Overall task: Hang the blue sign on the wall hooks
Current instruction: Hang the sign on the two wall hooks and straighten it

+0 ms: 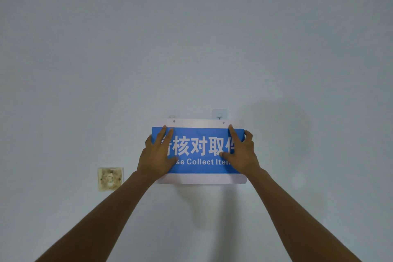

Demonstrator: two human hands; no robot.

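A blue sign with white characters and a clear border lies flat against the pale wall. Two small holes show in its top border. Just above that border sit two clear adhesive hooks, the left hook and the right hook; both holes lie below the hooks. My left hand grips the sign's left edge, fingers spread over its face. My right hand grips the right edge the same way. The hands hide the ends of the lettering.
A stained, yellowed wall plate sits to the lower left of the sign. The rest of the wall is bare and pale. My shadow falls on the wall to the right of the sign.
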